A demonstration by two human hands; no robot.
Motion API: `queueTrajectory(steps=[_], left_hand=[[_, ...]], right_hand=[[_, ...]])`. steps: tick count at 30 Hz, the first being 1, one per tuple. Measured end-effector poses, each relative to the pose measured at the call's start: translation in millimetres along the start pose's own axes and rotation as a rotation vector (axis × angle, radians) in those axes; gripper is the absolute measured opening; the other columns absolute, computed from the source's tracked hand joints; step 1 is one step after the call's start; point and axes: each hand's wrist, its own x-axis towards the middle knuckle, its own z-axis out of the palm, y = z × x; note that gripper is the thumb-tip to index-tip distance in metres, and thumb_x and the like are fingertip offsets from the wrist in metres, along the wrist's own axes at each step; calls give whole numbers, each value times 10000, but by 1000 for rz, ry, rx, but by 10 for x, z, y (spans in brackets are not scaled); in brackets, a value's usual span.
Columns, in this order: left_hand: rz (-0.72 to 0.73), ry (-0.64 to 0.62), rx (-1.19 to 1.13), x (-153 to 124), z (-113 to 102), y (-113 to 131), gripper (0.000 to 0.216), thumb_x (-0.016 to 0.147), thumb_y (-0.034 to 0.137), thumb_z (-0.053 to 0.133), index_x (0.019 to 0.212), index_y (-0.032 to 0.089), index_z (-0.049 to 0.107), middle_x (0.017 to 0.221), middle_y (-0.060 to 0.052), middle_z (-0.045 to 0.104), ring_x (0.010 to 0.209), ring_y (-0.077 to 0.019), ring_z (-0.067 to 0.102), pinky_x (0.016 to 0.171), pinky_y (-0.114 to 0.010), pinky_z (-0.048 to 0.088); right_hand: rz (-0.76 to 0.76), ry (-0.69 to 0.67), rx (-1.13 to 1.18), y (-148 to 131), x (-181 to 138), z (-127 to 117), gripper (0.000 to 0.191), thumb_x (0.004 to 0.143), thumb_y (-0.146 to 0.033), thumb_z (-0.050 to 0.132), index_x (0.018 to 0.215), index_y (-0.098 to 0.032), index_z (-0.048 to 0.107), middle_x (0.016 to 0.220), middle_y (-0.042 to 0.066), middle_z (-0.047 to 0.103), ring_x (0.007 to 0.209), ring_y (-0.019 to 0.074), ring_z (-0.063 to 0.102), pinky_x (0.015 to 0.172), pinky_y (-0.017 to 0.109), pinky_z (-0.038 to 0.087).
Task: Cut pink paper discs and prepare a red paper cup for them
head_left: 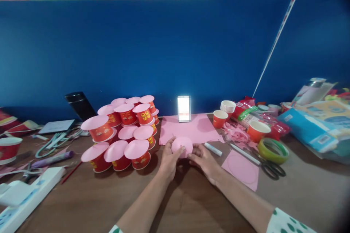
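Observation:
A pink paper circle is between my hands at the middle of the table. My left hand grips its left side, the thumb lying on top. On the right edge, my right hand pinches it with thumb and fingers. Whatever is under the circle is hidden. Behind it lies a large pink sheet. To the left, red paper cups topped with pink circles stand in rows, some stacked two high. A pink square with a drawn circle lies to the right of my right hand.
On the right are a white glue stick or marker, scissors, green tape, an orange cup, stacked cups and pink scraps. A power strip and cables occupy the left. A lit phone stands behind.

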Motion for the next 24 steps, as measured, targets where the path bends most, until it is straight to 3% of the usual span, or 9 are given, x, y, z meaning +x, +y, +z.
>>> queueTrajectory(steps=[5,8,10,13,17,20,24], left_hand=[[-51,-55,-30,-49,45,48,762,604,236,782,1261,201,400,1012,-74,620,844,-160,613,731,-272,497],[-112,-91,-60,-64,51,98,698,664,317,741,1263,206,400,982,-74,621,802,-155,617,671,-263,496],[-122,-96,-73,-62,40,122,600,714,378,688,1232,208,437,988,-71,607,780,-144,608,648,-261,489],[-126,-121,-53,-51,14,143,537,710,383,693,1174,206,488,1009,-63,594,806,-135,598,680,-252,467],[-143,-271,21,-58,-12,160,557,663,310,748,1146,182,503,913,-47,617,812,-138,595,710,-237,424],[-165,-368,88,-80,-11,156,574,647,255,761,1149,158,500,763,-10,605,688,-112,568,659,-230,397],[-174,-348,82,-100,10,122,556,652,232,752,1147,157,510,686,31,557,601,-75,506,609,-214,362]], right_hand=[[-18,89,63,-41,24,-45,361,647,-302,753,899,-216,510,759,-28,619,697,123,581,618,240,449],[-62,99,3,-92,36,-123,262,700,-296,696,876,-219,518,726,-37,600,673,120,557,614,240,429],[-99,38,-79,-135,31,-186,181,726,-277,655,846,-214,534,710,-39,582,659,119,536,613,242,413],[-119,-162,-230,-202,0,-265,117,749,-238,616,845,-198,563,766,-16,589,697,129,528,630,249,399],[-129,-348,-369,-239,-51,-296,265,782,-192,595,1034,-215,517,795,-13,586,717,127,524,632,245,386],[-128,-333,-391,-224,-63,-285,304,806,-226,596,1083,-230,469,750,-34,559,650,108,498,580,227,357],[-115,-264,-300,-203,-57,-258,347,805,-291,613,1103,-237,444,744,-42,540,629,103,493,562,224,353]])
